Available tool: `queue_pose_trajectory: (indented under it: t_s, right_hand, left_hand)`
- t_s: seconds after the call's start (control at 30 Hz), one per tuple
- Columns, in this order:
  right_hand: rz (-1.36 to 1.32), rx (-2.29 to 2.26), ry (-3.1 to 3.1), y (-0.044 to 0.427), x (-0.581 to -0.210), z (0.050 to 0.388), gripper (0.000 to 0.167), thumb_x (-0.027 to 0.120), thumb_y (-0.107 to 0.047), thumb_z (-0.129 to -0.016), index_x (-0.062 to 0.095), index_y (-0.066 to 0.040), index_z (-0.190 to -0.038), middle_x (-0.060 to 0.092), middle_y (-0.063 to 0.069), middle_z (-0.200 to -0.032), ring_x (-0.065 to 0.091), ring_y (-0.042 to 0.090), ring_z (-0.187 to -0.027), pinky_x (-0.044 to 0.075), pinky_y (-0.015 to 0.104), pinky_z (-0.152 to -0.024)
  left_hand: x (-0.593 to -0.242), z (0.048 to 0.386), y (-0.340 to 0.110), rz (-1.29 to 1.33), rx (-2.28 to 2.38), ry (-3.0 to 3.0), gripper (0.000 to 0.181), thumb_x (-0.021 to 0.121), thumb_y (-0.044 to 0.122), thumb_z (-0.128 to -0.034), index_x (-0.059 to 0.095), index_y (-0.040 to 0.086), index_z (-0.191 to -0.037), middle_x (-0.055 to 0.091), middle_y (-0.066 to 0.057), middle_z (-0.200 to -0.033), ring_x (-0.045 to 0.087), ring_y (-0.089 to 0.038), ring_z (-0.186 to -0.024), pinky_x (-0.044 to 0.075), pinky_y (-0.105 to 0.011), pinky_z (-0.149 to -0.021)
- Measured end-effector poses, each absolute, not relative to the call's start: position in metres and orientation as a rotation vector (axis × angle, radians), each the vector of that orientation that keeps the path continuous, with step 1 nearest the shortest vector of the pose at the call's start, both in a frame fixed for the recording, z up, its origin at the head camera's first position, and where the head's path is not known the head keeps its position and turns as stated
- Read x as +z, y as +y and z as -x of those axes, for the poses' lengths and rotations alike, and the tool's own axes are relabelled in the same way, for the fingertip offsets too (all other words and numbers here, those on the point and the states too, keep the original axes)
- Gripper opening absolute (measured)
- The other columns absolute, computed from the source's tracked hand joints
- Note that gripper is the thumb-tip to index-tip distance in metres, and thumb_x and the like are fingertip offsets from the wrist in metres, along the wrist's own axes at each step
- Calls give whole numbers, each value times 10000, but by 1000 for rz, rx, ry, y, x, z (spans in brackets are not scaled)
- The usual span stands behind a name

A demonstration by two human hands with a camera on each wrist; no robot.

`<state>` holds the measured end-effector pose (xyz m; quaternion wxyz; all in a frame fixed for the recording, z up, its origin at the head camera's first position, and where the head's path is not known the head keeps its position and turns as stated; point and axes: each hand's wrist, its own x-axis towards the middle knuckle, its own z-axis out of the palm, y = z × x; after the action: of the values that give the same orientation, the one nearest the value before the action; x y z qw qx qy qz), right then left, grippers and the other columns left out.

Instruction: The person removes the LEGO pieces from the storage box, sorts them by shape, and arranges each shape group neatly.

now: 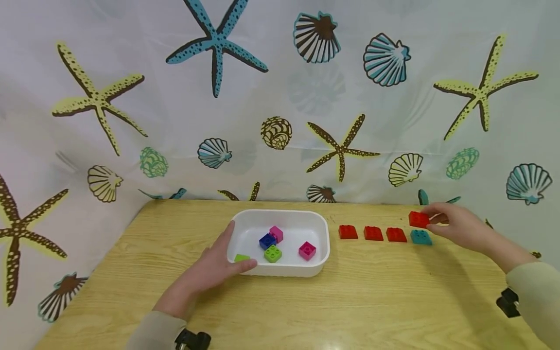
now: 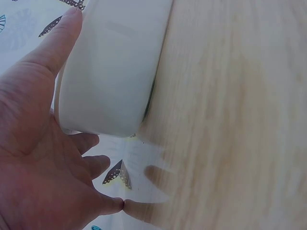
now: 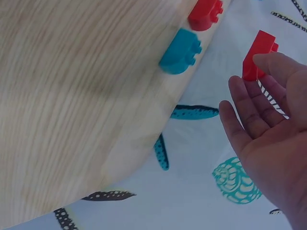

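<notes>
Red toy bricks (image 1: 373, 233) and a teal toy brick (image 1: 421, 237) stand in a row on the wooden table. Above the teal one, my right hand (image 1: 459, 226) pinches another red toy brick (image 1: 419, 219) between thumb and fingers; it hangs clear of the table in the right wrist view too (image 3: 257, 55). My left hand (image 1: 214, 262) rests against the left end of a white tray (image 1: 280, 270), its thumb laid straight along the front rim. Fingers below the tray's edge are spread loosely in the left wrist view. Pink, blue and lime bricks (image 1: 272, 253) lie inside the tray.
The light wooden table (image 1: 341, 311) ends at a hanging white cloth (image 1: 262, 97) printed with starfish and shells. In the right wrist view the table's edge (image 3: 158, 148) passes close to the teal brick.
</notes>
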<state>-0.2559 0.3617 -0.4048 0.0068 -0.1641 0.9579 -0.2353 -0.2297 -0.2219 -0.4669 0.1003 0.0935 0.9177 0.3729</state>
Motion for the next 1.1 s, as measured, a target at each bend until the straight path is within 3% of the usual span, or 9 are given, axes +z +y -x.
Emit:
queue_pose_trajectory:
  t_s: [0.4, 1.1]
  right_hand:
    - [433, -668, 3005, 406, -413, 265, 329, 741, 29, -1015, 651, 179, -1295, 678, 355, -1248, 733, 482, -1061, 629, 599, -915]
    - [331, -586, 2950, 437, -450, 257, 314, 721, 34, -1016, 636, 184, -1278, 671, 388, -1228, 705, 527, -1063, 571, 693, -957]
  left_hand:
    - [-468, 233, -225, -264, 1125, 2724, 1300, 828, 586, -956, -56, 88, -1770, 124, -249, -1816, 198, -549, -1626, 49, -821, -1244]
    - [-466, 229, -223, -225, 1096, 2711, 1294, 833, 591, -945, -28, 95, -1775, 106, -252, -1820, 148, -578, -1630, 39, -806, -1247]
